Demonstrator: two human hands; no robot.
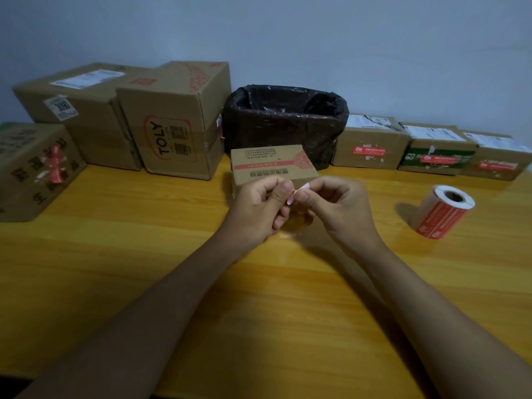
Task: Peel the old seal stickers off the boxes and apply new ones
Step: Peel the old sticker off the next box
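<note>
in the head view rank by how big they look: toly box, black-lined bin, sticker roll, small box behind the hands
1. TOLY box and black-lined bin: look alike, unranked
2. small box, partly hidden
3. sticker roll

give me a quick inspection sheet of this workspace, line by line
surface: wooden table, yellow-orange, glossy.
job's things: small box just behind the hands; sticker roll lying on its side at right; red-and-white sticker pinched between both hands.
clutter: large boxes stacked at back left; three small boxes with red seals at back right; bin with black liner at back centre.
grips: left hand and right hand both pinch the sticker, above the table.
cables: nothing seen.
surroundings: plain pale wall behind the table.
</note>
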